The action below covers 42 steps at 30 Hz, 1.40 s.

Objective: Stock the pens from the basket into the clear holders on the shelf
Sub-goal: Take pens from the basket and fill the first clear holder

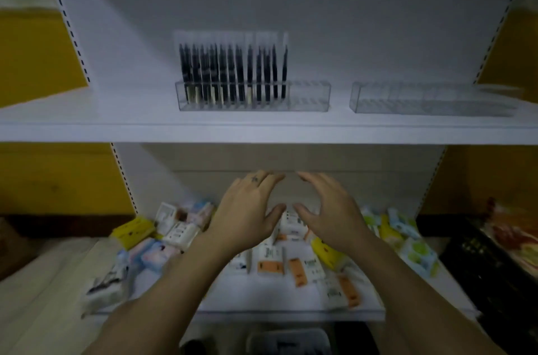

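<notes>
Hands below shelf (87,130): left hand (247,210), right hand (330,209) both spread wide, empty; vacant clear holder (431,98) above-right, nearer right hand.

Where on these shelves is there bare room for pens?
Upper shelf is bare left of the left holder and in the gap before the right holder, itself empty. Lower shelf is crowded with packets; only its front strip is bare.

Upper shelf (87,127): bare stretch left of left holder (308,95), narrow gap between holders. Pens (233,69) crowd left holder's left and middle; its right end open. Right holder (431,98) open along whole length. Lower shelf (262,293) cluttered with packets (180,229); hands (247,215) hover above them, below upper shelf's edge.
</notes>
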{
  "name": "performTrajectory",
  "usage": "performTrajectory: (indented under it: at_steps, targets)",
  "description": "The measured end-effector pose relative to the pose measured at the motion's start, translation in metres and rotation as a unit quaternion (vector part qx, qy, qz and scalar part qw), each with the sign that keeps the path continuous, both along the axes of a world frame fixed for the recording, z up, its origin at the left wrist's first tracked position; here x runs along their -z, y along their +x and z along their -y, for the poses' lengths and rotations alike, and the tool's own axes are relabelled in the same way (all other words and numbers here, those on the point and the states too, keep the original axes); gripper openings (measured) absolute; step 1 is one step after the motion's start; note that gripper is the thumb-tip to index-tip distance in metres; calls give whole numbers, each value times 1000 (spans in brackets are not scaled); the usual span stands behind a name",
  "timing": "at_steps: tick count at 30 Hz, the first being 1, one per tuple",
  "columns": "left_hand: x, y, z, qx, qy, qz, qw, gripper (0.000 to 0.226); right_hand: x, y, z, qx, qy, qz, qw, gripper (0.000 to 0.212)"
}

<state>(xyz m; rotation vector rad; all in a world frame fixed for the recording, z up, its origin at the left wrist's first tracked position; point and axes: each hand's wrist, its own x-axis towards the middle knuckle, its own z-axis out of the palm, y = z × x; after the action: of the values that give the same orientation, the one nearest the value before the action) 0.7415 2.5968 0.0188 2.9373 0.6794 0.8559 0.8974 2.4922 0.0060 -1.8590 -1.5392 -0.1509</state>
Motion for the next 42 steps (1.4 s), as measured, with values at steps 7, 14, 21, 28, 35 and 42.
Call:
performTrajectory:
  at_steps: [7,14,21,28,35,42]
  targets:
    - [89,1,12,-25,-121,-85,989,59,99,1,6,-2,-154,-66,986,63]
    - [180,2,21,-44,-234,-180,954,66,193,6,16,17,-323,-141,936,71]
    - [237,9,35,-52,-324,-242,913,71,247,12,24,24,-424,-180,887,69]
    - [292,26,39,-57,-425,-302,851,50,296,8,43,-26,-528,-188,828,10]
    - [382,-6,60,-90,-519,-363,769,26,323,4,57,-43,-614,-180,767,30]
    - [418,-6,66,-136,-547,-349,748,17,348,22,57,-1,-643,-215,735,21]
